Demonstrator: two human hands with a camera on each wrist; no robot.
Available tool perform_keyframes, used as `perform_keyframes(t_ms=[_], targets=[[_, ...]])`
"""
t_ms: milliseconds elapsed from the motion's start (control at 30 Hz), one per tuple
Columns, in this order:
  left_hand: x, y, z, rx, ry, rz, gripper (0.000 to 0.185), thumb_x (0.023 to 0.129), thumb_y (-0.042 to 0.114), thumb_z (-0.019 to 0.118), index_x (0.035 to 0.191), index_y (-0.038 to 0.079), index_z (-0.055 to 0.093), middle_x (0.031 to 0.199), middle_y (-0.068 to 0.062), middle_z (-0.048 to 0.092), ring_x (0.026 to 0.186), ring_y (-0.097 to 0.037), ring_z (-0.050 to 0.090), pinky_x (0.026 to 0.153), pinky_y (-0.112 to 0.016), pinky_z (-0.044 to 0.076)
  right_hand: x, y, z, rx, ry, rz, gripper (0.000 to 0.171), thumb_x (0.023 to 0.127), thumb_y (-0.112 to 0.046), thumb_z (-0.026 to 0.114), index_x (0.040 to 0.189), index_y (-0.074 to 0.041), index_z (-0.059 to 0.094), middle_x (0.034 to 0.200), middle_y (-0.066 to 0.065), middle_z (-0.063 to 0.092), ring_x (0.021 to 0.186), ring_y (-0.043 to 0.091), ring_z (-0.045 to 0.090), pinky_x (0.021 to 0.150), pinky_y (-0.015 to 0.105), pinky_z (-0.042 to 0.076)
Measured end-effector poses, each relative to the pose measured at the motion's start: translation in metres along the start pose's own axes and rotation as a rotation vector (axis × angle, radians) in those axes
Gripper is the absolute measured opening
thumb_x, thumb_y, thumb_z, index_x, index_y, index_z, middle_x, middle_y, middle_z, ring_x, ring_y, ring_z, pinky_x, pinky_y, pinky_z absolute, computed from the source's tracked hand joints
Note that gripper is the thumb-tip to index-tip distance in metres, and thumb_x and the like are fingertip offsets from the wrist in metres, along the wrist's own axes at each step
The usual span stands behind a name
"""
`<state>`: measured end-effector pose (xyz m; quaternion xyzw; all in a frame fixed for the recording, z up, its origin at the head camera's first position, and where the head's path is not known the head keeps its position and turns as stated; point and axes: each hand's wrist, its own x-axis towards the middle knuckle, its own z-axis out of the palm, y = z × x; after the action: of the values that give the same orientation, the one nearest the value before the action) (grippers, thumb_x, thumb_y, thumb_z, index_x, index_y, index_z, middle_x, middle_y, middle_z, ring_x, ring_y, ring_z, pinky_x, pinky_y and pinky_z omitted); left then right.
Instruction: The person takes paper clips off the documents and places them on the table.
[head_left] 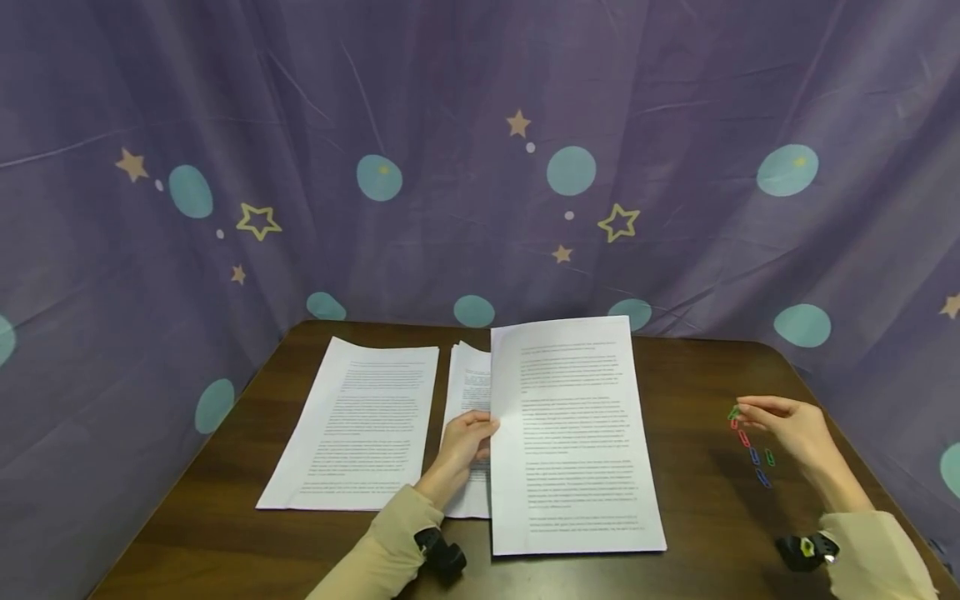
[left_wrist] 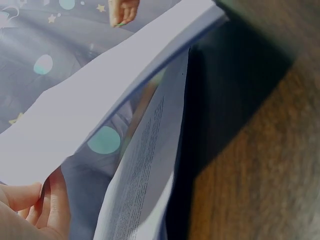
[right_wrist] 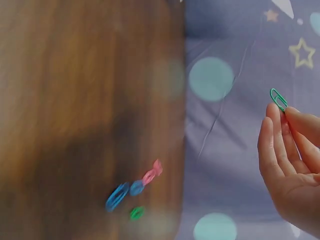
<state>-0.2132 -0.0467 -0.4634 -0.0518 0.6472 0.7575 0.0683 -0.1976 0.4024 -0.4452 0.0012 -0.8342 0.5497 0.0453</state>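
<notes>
My left hand (head_left: 467, 443) grips the left edge of a stack of printed sheets (head_left: 573, 433), lifted off the dark wooden table (head_left: 697, 533); in the left wrist view the fingers (left_wrist: 30, 210) hold the raised stack (left_wrist: 110, 95) above another printed sheet (left_wrist: 145, 170). A second printed pile (head_left: 360, 421) lies flat at the left, and a third (head_left: 468, 392) shows partly behind my hand. My right hand (head_left: 783, 425) hovers above the table's right side and pinches a green paper clip (right_wrist: 278, 99) at its fingertips. Several coloured paper clips (head_left: 753, 454) lie on the table below it.
A purple cloth with stars and teal dots (head_left: 480, 167) hangs behind and on both sides of the table. The table's right edge (head_left: 892, 500) runs close to my right hand. Black wrist mounts (head_left: 441, 552) sit on both sleeves.
</notes>
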Motion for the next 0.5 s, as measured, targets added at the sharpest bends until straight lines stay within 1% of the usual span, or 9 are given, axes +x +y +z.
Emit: perform_keyframes(t_ms=[67, 100, 167, 200, 233, 267, 333, 467, 500], targets=[[0.0, -0.001, 0.001, -0.005, 0.0, -0.002, 0.02, 0.081, 0.0, 0.058, 0.098, -0.011, 0.053, 0.07, 0.001, 0.061, 0.054, -0.007, 0.056, 0.045, -0.016, 0.042, -0.01, -0.005, -0.003, -0.058, 0.001, 0.037, 0.031, 0.086, -0.031, 0.057, 0.105, -0.008, 0.064, 0.081, -0.006, 0.068, 0.076, 0.011, 0.064, 0.088, 0.051, 0.036], [0.0, -0.001, 0.001, -0.007, 0.0, -0.004, 0.02, 0.081, 0.0, 0.058, 0.098, -0.012, 0.053, 0.07, 0.001, 0.061, 0.054, -0.007, 0.056, 0.046, -0.017, 0.043, -0.014, -0.006, -0.005, -0.058, -0.008, 0.047, 0.027, 0.086, -0.03, 0.057, 0.103, -0.011, 0.065, 0.08, -0.006, 0.068, 0.075, 0.01, 0.064, 0.088, 0.053, 0.034], [0.0, -0.001, 0.002, -0.002, 0.003, -0.007, 0.021, 0.081, 0.0, 0.058, 0.098, -0.011, 0.054, 0.07, 0.001, 0.062, 0.055, -0.007, 0.057, 0.047, -0.018, 0.045, -0.021, -0.005, -0.008, -0.089, -0.015, 0.048, 0.026, 0.087, -0.029, 0.055, 0.102, -0.01, 0.066, 0.08, -0.007, 0.068, 0.075, 0.01, 0.064, 0.086, 0.038, 0.042], [0.0, -0.002, 0.002, 0.002, 0.003, -0.006, 0.021, 0.081, 0.0, 0.058, 0.098, -0.011, 0.054, 0.07, 0.002, 0.061, 0.055, -0.007, 0.056, 0.047, -0.018, 0.046, -0.023, -0.004, -0.01, -0.102, -0.019, 0.046, 0.025, 0.088, -0.028, 0.055, 0.101, -0.01, 0.066, 0.08, -0.008, 0.068, 0.075, 0.01, 0.064, 0.08, 0.029, 0.046], [0.0, -0.002, 0.002, 0.003, 0.004, -0.006, 0.021, 0.081, 0.001, 0.059, 0.098, -0.01, 0.054, 0.07, 0.002, 0.061, 0.055, -0.007, 0.057, 0.048, -0.018, 0.046, -0.026, -0.002, -0.011, -0.118, -0.025, 0.046, 0.025, 0.087, -0.028, 0.055, 0.101, -0.009, 0.066, 0.08, -0.01, 0.067, 0.075, 0.01, 0.064, 0.08, 0.029, 0.046], [0.001, -0.002, 0.002, 0.005, 0.006, -0.005, 0.021, 0.081, 0.001, 0.059, 0.098, -0.01, 0.054, 0.07, 0.002, 0.061, 0.055, -0.007, 0.056, 0.048, -0.018, 0.046, -0.028, 0.001, -0.013, -0.121, -0.031, 0.04, 0.024, 0.087, -0.027, 0.055, 0.1, -0.009, 0.066, 0.079, -0.01, 0.067, 0.074, 0.009, 0.064, 0.074, 0.02, 0.046], [0.001, -0.002, 0.002, -0.002, 0.006, -0.001, 0.019, 0.081, 0.001, 0.059, 0.097, -0.009, 0.055, 0.069, 0.003, 0.061, 0.055, -0.007, 0.056, 0.048, -0.018, 0.046, -0.03, 0.007, -0.017, -0.108, -0.042, 0.027, 0.021, 0.088, -0.022, 0.056, 0.098, -0.007, 0.066, 0.079, -0.011, 0.067, 0.072, 0.008, 0.064, 0.062, 0.01, 0.044], [0.001, -0.001, 0.002, -0.031, 0.001, 0.005, 0.019, 0.081, 0.0, 0.058, 0.097, -0.009, 0.054, 0.069, 0.003, 0.061, 0.055, -0.007, 0.057, 0.047, -0.019, 0.046, -0.032, 0.021, -0.023, -0.005, -0.083, 0.048, 0.013, 0.086, -0.011, 0.057, 0.087, -0.016, 0.068, 0.076, -0.01, 0.067, 0.069, 0.006, 0.064, 0.062, 0.018, 0.05], [0.001, -0.001, 0.001, -0.036, -0.001, 0.006, 0.019, 0.081, 0.0, 0.058, 0.097, -0.01, 0.053, 0.07, 0.002, 0.061, 0.055, -0.007, 0.057, 0.047, -0.019, 0.046, -0.032, 0.024, -0.024, 0.004, -0.09, 0.055, 0.013, 0.086, -0.009, 0.057, 0.087, -0.014, 0.068, 0.076, -0.01, 0.067, 0.068, 0.006, 0.064, 0.062, 0.021, 0.051]])
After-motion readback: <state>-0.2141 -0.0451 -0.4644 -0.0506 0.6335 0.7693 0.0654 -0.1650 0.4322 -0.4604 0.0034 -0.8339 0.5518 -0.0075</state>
